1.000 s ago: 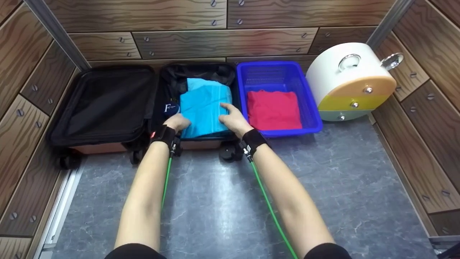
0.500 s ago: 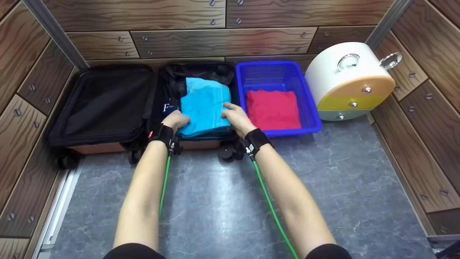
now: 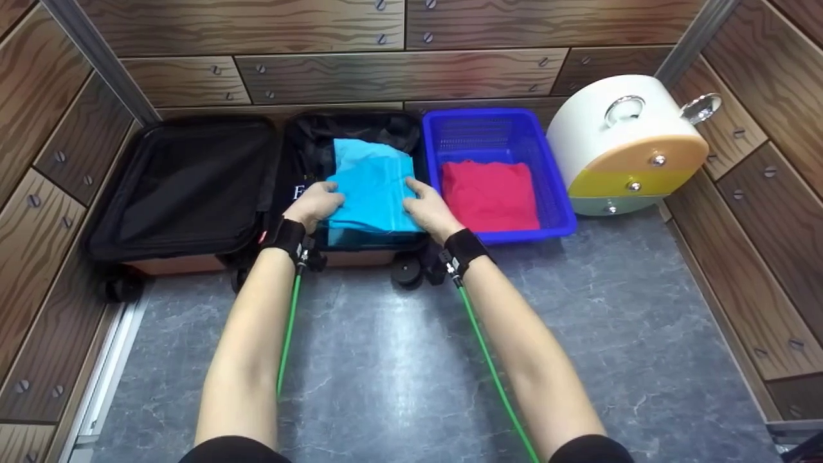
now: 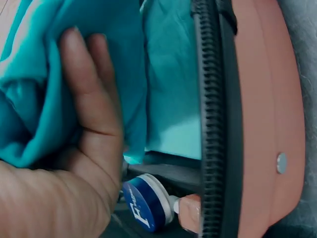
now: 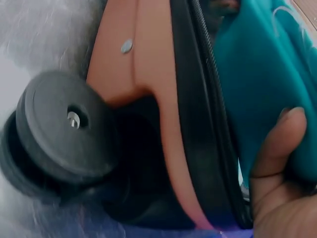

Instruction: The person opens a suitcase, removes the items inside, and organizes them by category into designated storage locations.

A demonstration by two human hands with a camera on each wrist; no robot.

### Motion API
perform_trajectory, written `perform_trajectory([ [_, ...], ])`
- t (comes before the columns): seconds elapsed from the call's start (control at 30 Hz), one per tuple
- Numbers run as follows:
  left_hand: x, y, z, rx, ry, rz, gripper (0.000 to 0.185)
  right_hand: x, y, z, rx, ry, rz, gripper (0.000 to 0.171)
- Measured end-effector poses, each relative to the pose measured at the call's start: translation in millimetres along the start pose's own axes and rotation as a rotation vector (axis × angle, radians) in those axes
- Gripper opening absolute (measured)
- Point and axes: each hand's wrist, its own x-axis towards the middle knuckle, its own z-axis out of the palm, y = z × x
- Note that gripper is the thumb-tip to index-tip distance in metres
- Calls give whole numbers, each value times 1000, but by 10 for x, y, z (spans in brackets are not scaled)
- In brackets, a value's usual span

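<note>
While the open salmon-pink hard-shell suitcase (image 3: 193,260) lies flat on the grey floor, the left hand (image 3: 316,203) and right hand (image 3: 429,209) each grasp an edge of the folded turquoise cloth garment (image 3: 373,186) in its right half. Compared with a second ago, both hands have slid from lying on top to gripping its sides, and the near edge now sits higher, so I judge it is being lifted or reseated. Its long axis runs away from the person, toward the wooden wall.
</note>
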Motion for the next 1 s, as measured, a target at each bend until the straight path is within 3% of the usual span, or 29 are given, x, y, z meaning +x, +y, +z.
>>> perform_trajectory([
  [0.3, -52, 195, 54, 13, 37, 154, 63, -22, -87, -174, -167, 1, -187, 69],
  [0.5, -83, 325, 173, 31, 57, 267, 62, -51, -166, -377, -223, 24, -250, 73],
  [0.8, -79, 518, 480, 58, 27, 374, 61, -176, -140, -792, -312, 94, -299, 75],
  [1.0, -22, 645, 788, 110, -5, 406, 64, -291, -27, -1102, -368, 114, -269, 76],
])
